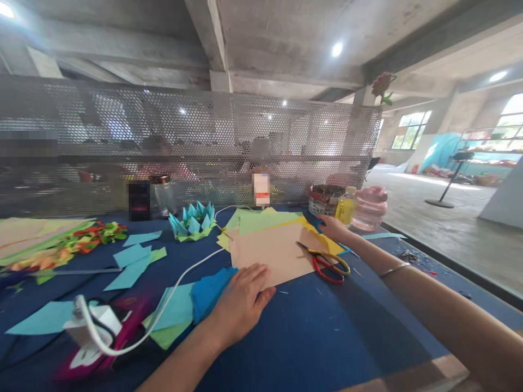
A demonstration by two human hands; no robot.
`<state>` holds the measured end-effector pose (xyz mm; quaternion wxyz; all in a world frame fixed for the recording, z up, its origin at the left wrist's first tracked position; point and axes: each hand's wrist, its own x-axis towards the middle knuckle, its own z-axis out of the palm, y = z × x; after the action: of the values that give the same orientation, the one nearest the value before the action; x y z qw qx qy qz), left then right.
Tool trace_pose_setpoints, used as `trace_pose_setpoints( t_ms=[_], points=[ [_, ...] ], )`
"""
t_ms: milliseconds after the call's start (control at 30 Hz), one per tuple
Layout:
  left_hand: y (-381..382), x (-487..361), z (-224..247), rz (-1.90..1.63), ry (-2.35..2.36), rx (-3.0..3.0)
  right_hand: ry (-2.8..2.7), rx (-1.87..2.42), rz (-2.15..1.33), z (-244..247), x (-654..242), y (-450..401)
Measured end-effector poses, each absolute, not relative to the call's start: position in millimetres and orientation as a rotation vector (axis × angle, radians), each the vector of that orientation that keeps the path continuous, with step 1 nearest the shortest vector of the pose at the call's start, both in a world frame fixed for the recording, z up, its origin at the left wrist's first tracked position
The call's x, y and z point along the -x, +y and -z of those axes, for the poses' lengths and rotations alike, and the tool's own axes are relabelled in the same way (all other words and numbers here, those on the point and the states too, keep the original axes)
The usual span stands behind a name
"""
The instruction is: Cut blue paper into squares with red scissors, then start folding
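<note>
My left hand (245, 299) lies flat with its fingertips on the near edge of a peach paper sheet (265, 247), beside some blue paper (210, 288). Stretched out to the far right of the sheets, my right hand (332, 227) is near a small blue item beside the yellow paper; its fingers are partly bent, and what they hold, if anything, is too small to tell. Red-and-yellow scissors (327, 262) rest on the peach sheet's right side. Green sheets (265, 220) lie under and behind it.
A folded blue-green paper ring (193, 222), glass jar (165, 196), round tin (324, 200), yellow bottle (346, 207) and pink jug (370, 208) stand towards the mesh panel (196, 130). A white cable (182, 275) runs from a power strip (106, 348).
</note>
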<state>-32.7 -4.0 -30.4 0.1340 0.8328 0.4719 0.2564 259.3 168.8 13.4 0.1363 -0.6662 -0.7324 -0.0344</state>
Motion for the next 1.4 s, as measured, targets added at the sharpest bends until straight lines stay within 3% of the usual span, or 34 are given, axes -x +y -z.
trace_pose_setpoints(
  t_ms=[167,500,867,1267,1400],
  points=[
    [-5,32,29,-0.525,1.392,-2.479,-2.122,1.955,0.025,-2,-223,181],
    [-6,31,28,-0.572,1.423,-2.476,-2.082,2.146,0.275,-17,-259,167],
    [-7,32,30,-0.616,1.409,-2.476,-2.413,1.973,0.094,-6,-267,159],
    [-12,31,24,-0.58,1.419,-2.454,-2.345,2.148,0.31,-27,-295,131],
    [-12,30,25,-0.552,1.43,-2.467,-2.391,1.948,0.293,-24,-270,115]
  ],
)
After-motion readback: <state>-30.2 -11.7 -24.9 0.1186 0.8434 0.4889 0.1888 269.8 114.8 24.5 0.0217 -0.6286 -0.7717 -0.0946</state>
